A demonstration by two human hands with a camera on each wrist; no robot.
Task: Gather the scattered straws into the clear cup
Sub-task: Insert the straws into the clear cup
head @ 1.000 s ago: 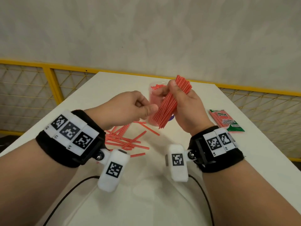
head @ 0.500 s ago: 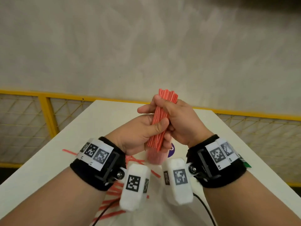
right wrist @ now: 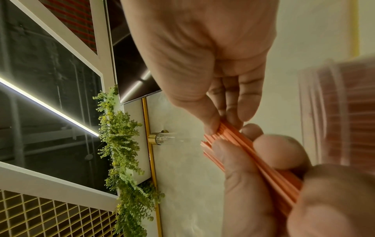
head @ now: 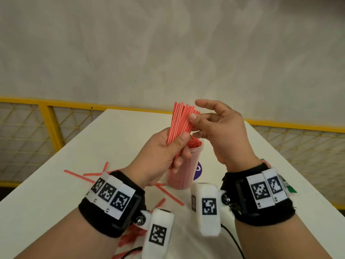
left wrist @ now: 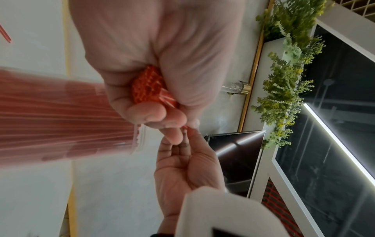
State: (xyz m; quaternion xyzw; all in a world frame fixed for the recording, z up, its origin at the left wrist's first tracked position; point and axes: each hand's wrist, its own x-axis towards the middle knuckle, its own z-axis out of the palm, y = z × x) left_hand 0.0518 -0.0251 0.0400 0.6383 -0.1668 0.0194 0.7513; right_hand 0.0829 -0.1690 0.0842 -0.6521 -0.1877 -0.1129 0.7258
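My left hand (head: pixel 174 146) grips the lower half of a bundle of red straws (head: pixel 180 120), held nearly upright just above the clear cup (head: pixel 183 171). The cup stands on the white table (head: pixel 115 139) and is packed with red straws. My right hand (head: pixel 196 125) pinches the bundle's upper end between thumb and fingers, index finger raised; the right wrist view shows this pinch on the bundle (right wrist: pixel 251 155). The bundle's lower ends (left wrist: pixel 148 85) show inside my left fist. Several loose straws (head: pixel 80 176) lie on the table to the left and in front of the cup.
A purple disc (head: pixel 197 170) lies just right of the cup. A red and green packet (head: pixel 288 186) peeks out behind my right wrist. A yellow mesh railing (head: pixel 46 124) runs round the table's far and side edges.
The bundle passed from my right hand's full grip to my left hand, which now grips its lower half. My right hand loosened to a fingertip pinch at the top.
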